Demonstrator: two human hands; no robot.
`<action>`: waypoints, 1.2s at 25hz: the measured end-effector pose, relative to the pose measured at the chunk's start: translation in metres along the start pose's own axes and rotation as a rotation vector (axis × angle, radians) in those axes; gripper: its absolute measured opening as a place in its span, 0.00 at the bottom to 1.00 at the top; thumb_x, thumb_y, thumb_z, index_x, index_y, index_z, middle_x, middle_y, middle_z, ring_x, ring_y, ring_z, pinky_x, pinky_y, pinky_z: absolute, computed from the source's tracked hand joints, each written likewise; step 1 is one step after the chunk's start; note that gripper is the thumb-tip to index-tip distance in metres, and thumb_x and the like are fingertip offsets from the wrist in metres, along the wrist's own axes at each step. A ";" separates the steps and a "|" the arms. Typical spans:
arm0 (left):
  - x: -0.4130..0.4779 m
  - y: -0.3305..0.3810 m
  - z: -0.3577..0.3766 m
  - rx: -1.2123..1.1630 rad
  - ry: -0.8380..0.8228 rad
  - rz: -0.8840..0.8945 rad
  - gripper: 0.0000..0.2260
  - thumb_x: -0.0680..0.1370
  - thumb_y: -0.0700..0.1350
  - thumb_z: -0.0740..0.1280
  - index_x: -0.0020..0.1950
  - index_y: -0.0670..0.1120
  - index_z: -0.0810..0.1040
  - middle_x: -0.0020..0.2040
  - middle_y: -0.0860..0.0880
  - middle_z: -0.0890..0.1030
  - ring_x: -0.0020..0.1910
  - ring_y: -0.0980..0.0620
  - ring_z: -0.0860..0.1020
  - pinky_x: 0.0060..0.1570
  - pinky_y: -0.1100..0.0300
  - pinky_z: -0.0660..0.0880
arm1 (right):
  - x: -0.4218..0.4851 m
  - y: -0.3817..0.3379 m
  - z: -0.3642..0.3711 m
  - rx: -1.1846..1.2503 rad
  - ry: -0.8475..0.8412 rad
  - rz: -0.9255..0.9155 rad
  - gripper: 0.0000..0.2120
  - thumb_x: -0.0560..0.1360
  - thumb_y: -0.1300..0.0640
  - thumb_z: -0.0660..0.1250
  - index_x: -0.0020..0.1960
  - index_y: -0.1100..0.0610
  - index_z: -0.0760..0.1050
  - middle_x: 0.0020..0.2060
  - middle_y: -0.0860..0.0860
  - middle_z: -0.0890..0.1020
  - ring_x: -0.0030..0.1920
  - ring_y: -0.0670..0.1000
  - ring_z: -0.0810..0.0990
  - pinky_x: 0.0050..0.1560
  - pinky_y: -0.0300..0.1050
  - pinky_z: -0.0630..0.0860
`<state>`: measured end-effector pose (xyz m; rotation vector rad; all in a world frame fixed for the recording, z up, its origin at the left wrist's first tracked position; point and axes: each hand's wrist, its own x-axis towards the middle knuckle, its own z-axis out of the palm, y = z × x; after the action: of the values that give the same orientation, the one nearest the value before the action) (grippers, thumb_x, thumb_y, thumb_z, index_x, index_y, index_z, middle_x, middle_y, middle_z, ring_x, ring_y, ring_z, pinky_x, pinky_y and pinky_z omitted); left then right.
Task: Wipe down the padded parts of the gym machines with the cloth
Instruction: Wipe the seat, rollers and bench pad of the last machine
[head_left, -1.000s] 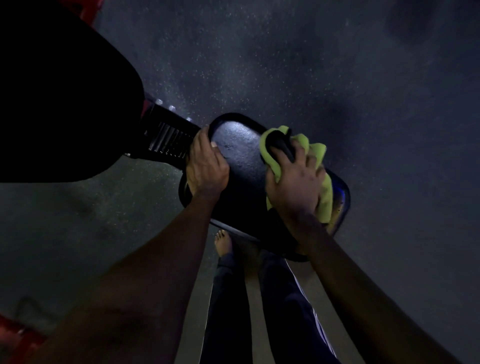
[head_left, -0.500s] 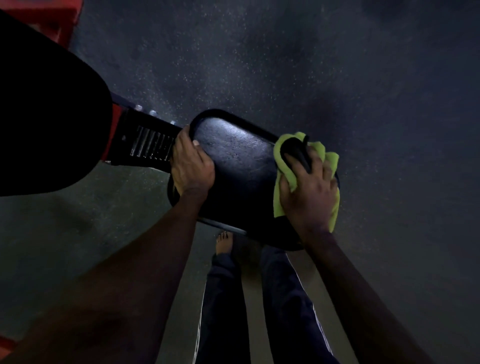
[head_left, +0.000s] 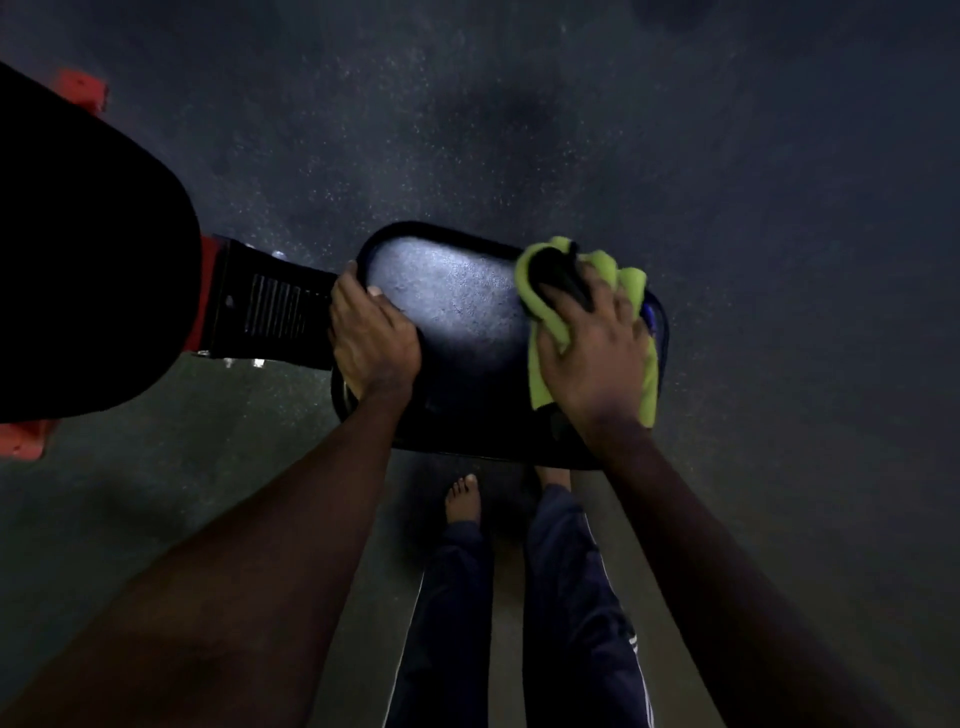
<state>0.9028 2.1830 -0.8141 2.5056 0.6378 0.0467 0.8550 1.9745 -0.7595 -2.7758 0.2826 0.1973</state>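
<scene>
A black padded seat (head_left: 467, 322) of a gym machine lies in the middle of the view, its surface shining under the light. My left hand (head_left: 371, 338) grips the pad's left edge, fingers curled over the rim. My right hand (head_left: 592, 348) presses a yellow-green cloth (head_left: 545, 312) flat against the pad's right end, fingers spread over the bunched fabric. Part of the cloth sticks out past my fingers at the top and below my palm.
A larger black pad (head_left: 78, 260) fills the left side, joined to the seat by a black and red frame bracket (head_left: 260, 312). Red frame feet (head_left: 21, 441) sit on the dark speckled floor (head_left: 623, 130). My legs and a bare foot (head_left: 462, 501) stand below the seat.
My right hand has slid the cloth rightward along the pad toward its right end. My left hand has kept its grip on the left edge. The camera view has shifted.
</scene>
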 end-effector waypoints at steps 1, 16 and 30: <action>0.001 0.000 0.000 0.006 -0.002 0.009 0.22 0.83 0.52 0.52 0.72 0.41 0.69 0.67 0.41 0.76 0.65 0.41 0.75 0.62 0.47 0.71 | -0.010 0.010 -0.003 0.016 0.022 0.054 0.23 0.78 0.46 0.65 0.73 0.41 0.71 0.77 0.49 0.66 0.76 0.63 0.64 0.67 0.66 0.69; 0.000 -0.008 0.006 0.080 0.059 0.283 0.22 0.83 0.51 0.58 0.74 0.41 0.69 0.76 0.41 0.68 0.73 0.42 0.68 0.72 0.49 0.63 | 0.017 0.026 -0.013 -0.013 0.090 0.127 0.20 0.78 0.42 0.61 0.68 0.45 0.75 0.74 0.55 0.68 0.67 0.62 0.70 0.60 0.61 0.71; -0.005 -0.006 0.007 0.012 0.044 0.391 0.20 0.81 0.48 0.60 0.72 0.45 0.73 0.73 0.47 0.73 0.74 0.47 0.69 0.72 0.49 0.65 | -0.053 0.061 -0.007 0.545 0.265 0.540 0.18 0.81 0.43 0.63 0.68 0.47 0.72 0.64 0.54 0.71 0.56 0.53 0.76 0.53 0.46 0.71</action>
<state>0.8973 2.1821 -0.8223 2.6105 0.1569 0.2422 0.7912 1.9248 -0.7638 -2.1283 0.9898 -0.1115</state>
